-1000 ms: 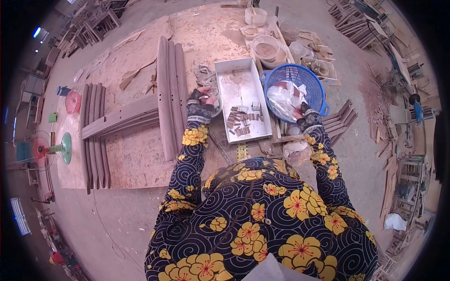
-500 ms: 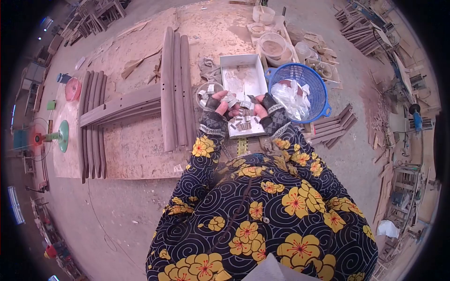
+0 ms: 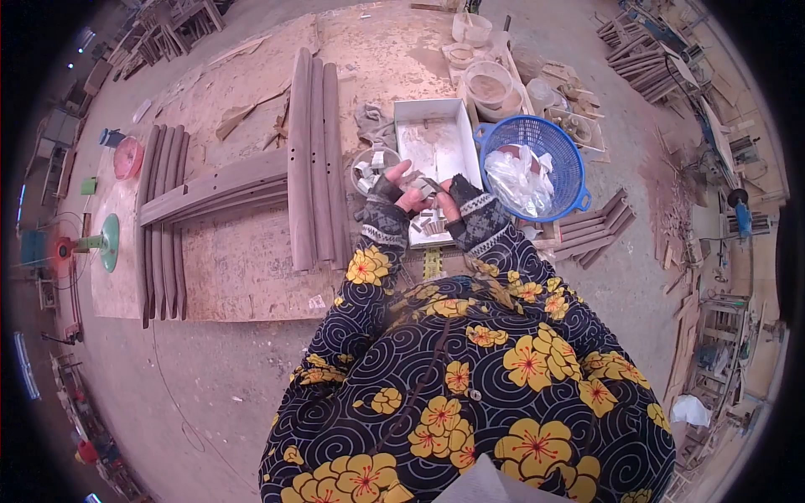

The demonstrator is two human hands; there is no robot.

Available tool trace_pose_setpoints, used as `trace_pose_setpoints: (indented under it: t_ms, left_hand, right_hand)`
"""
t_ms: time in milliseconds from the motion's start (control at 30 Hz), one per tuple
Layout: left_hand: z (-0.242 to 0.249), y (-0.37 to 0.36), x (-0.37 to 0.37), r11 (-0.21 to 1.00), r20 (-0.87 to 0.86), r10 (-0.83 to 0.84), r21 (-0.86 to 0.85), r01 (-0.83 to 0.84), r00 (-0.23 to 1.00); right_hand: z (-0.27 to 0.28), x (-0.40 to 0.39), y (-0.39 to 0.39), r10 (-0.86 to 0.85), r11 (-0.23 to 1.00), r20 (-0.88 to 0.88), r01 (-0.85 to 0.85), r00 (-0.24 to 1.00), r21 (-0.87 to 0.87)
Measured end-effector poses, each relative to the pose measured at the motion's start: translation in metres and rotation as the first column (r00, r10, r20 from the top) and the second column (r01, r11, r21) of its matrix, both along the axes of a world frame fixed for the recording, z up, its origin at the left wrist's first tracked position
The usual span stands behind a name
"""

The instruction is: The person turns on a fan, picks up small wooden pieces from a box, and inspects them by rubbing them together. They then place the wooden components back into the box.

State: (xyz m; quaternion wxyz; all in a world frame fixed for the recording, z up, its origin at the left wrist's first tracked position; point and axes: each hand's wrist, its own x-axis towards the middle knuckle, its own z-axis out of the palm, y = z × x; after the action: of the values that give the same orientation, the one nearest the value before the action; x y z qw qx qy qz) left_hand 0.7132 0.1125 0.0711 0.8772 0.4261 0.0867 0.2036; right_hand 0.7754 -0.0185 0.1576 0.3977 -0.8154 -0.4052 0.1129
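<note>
My left hand point(image 3: 397, 189), in a fingerless patterned glove, is closed on a small greyish strip point(image 3: 424, 186) above the white box point(image 3: 436, 107). My right hand point(image 3: 454, 198), gloved alike, has its fingers pressed together at the strip's right end; the two hands nearly touch. Beneath them, several small metallic pieces point(image 3: 433, 225) lie in the near end of the box. A round clear container point(image 3: 366, 158) with pale strips stands just left of my left hand.
A blue basket point(image 3: 566, 151) with clear plastic bags stands right of the box. Dark wooden bars point(image 3: 302, 168) lie at the left on the worktable point(image 3: 243, 293). Clear tubs point(image 3: 488, 82) stand behind the basket, and a grey cloth point(image 3: 374, 126) lies behind the round container.
My right hand has moved left and inward, closer to my left hand. The strip between them is now held at both ends.
</note>
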Motion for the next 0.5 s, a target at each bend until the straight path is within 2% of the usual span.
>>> trace_pose_setpoints:
  t_ms: [67,167,267,367,467,500]
  left_hand:
    - [-0.004,0.004,0.001,0.999,-0.021,-0.023,0.047,0.024,1.0]
    - [-0.007,0.006,0.0,0.996,-0.033,-0.045,0.082,0.047,0.998]
    - [-0.004,0.005,-0.001,0.991,-0.051,-0.024,0.131,0.031,0.998]
    - [0.001,0.003,-0.001,0.981,-0.06,-0.001,0.195,0.013,0.998]
    - [-0.001,0.004,0.0,0.961,-0.063,0.038,0.277,-0.019,0.997]
    - [-0.003,0.005,0.0,0.951,-0.064,0.056,0.308,-0.034,0.996]
  right_hand:
    - [0.01,-0.002,0.0,0.017,0.999,0.0,-0.017,1.0,-0.04]
    - [0.013,0.0,-0.001,0.128,0.983,0.176,-0.102,0.976,-0.151]
    - [0.006,-0.003,0.003,0.07,0.977,0.384,-0.142,0.921,0.161]
    - [0.006,-0.004,0.007,0.076,0.977,0.253,-0.123,0.965,0.176]
    - [-0.005,-0.001,0.011,0.047,0.979,0.347,-0.112,0.937,0.17]
    - [-0.001,-0.003,0.013,0.08,0.957,0.28,-0.152,0.957,0.246]
